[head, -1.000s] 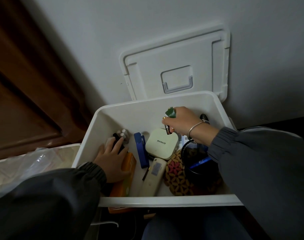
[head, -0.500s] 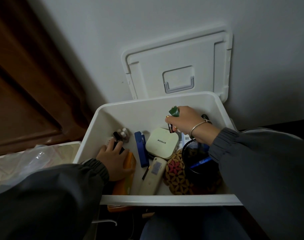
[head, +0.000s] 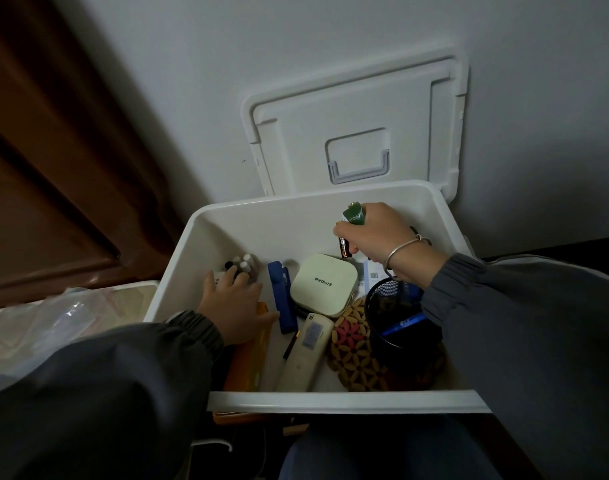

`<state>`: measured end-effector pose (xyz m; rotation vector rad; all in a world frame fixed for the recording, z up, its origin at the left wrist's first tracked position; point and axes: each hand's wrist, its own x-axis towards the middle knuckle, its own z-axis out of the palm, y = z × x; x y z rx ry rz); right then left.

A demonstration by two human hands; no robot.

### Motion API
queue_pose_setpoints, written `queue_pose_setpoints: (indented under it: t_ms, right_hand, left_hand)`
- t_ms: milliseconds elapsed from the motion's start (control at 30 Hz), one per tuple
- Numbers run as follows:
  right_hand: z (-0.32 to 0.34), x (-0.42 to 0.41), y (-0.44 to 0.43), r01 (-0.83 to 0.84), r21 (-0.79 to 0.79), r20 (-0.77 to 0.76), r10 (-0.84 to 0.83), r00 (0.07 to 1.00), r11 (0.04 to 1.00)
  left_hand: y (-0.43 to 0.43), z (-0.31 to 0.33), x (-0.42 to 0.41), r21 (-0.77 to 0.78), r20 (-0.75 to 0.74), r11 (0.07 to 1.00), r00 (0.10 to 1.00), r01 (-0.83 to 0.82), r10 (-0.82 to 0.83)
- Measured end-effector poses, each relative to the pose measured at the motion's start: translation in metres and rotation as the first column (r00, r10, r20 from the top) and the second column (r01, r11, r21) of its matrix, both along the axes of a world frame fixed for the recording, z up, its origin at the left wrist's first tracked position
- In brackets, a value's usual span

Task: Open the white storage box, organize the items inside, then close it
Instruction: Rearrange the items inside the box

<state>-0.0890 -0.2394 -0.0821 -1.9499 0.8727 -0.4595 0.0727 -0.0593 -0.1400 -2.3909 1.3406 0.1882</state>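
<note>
The white storage box [head: 344, 400] stands open before me, and its lid [head: 358, 133] leans against the wall behind it. My right hand [head: 379, 237] grips batteries [head: 354, 216] above the box's back right part; one is green and a dark one pokes out below. My left hand [head: 233, 303] rests flat on an orange box [head: 247, 365] at the left, fingertips at a cluster of small bottles [head: 242, 265]. Inside lie a blue stapler [head: 280, 299], a pale square device [head: 323, 284], a white remote [head: 304, 351], a patterned coaster [head: 355, 355] and a black mesh pen cup [head: 398, 317].
A brown wooden door [head: 53, 168] fills the left side, and the white wall [head: 296, 46] rises behind the box. A container lined with clear plastic [head: 53, 323] sits to the left of the box. My legs are below the front rim.
My left hand has slid forward toward the small bottles. My right hand, still gripping the batteries, has shifted slightly right and toward the back.
</note>
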Motion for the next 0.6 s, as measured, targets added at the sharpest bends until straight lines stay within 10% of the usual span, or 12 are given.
queue_pose_setpoints:
  t_ms: [233,600]
  right_hand:
    - [0.004,-0.001,0.0,0.005,-0.009,0.017,-0.005,1.0,1.0]
    - [0.001,-0.001,-0.006,0.043,-0.031,0.042,-0.042,0.998,0.999]
  left_hand:
    - [-0.04,0.004,0.003,-0.251,-0.224,0.963,0.974,-0.103,0.045]
    - [-0.071,-0.016,0.004,-0.171,-0.365,0.901,0.875,-0.4,0.319]
